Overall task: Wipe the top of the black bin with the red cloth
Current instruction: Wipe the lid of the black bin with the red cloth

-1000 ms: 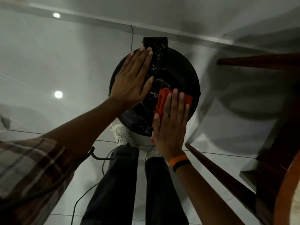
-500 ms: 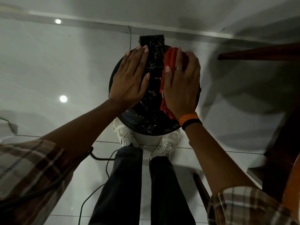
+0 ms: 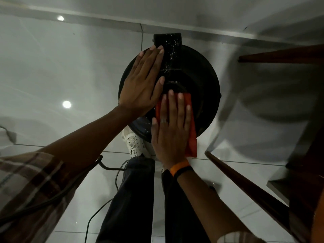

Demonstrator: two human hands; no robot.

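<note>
We look down on glossy pale floor tiles (image 3: pixel 52 67) reflecting ceiling lights (image 3: pixel 66 104), with dark wooden furniture legs (image 3: pixel 245 186) at right.

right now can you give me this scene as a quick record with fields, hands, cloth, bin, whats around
left hand: flat, palm down on the left side of the bin lid
right hand: flat, pressing the red cloth onto the near part of the lid
red cloth: under the right hand, its near end hanging past the lid's rim
black bin: round lid, pale specks on its far tab
wristband: orange and black, on the right wrist
nearby: white shoe, wooden furniture leg
floor: glossy pale tiles
</note>
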